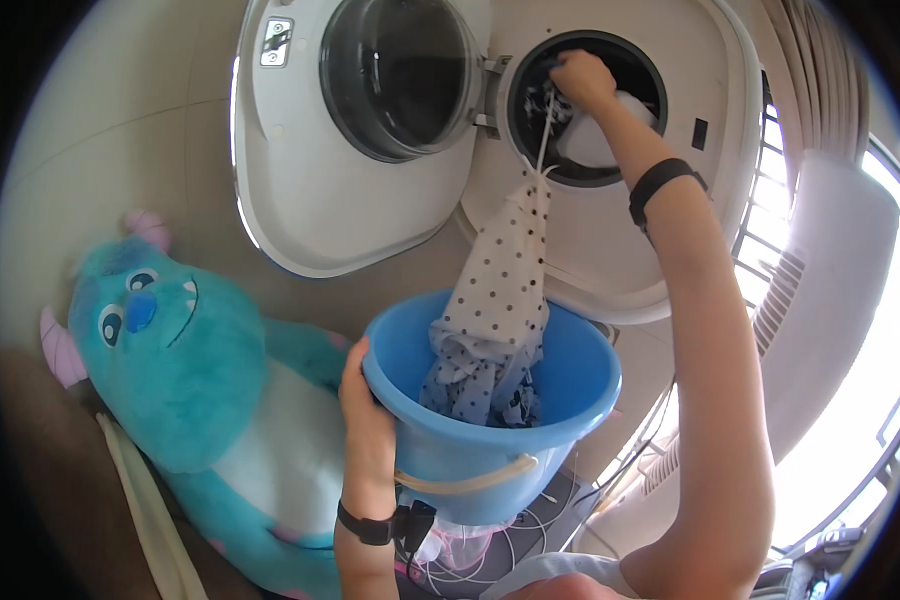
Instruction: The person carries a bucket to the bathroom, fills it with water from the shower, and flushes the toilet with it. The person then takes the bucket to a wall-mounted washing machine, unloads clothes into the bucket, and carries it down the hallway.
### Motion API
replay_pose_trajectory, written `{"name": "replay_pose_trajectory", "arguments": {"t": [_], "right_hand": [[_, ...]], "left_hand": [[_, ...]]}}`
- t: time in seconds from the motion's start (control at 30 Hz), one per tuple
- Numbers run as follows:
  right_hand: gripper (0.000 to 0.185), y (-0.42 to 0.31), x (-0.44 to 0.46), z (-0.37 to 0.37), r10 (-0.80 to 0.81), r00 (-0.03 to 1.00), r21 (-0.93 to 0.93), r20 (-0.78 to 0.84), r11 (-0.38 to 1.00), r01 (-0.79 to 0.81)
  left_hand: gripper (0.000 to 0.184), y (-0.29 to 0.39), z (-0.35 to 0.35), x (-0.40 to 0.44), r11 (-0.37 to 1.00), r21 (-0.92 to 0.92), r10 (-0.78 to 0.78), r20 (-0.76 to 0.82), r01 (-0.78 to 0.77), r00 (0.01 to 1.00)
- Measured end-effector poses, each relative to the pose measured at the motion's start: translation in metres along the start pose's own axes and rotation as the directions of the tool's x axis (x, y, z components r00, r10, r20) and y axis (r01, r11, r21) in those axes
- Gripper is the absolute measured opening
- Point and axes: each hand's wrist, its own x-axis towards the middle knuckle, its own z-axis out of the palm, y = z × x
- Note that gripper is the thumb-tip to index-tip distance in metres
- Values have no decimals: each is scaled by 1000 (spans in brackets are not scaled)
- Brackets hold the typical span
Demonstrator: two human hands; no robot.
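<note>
You handle the dotted cloth (500, 275) between the drum (653, 78) and the blue bucket (460, 452). Your right hand (585, 78) clamps its thin strap (545, 138); your left hand (367, 420) supports the bucket, its finger closure I cannot tell. The next move calls for steady bucket.

No readable text, label, brand, number or sign in view.
</note>
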Motion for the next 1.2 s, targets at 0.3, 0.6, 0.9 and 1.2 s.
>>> {"name": "replay_pose_trajectory", "arguments": {"t": [0.3,0.6,0.9,1.2], "right_hand": [[35,-65,-102,-107,-299,954,337,-13,897,286],[42,-78,-309,-26,-662,90,601,744,722,343],[36,17,-34,21,-325,746,-135,582,865,483],[22,129,0,96,131,982,-773,133,634,20]], "left_hand": [[39,-29,-19,3,918,285,250,125,-277,960],[37,-24,-13,-6,933,261,232,93,-248,968],[29,-39,-18,-17,947,239,198,99,-216,975],[25,-29,-26,0,995,81,49,16,-51,999]]}}
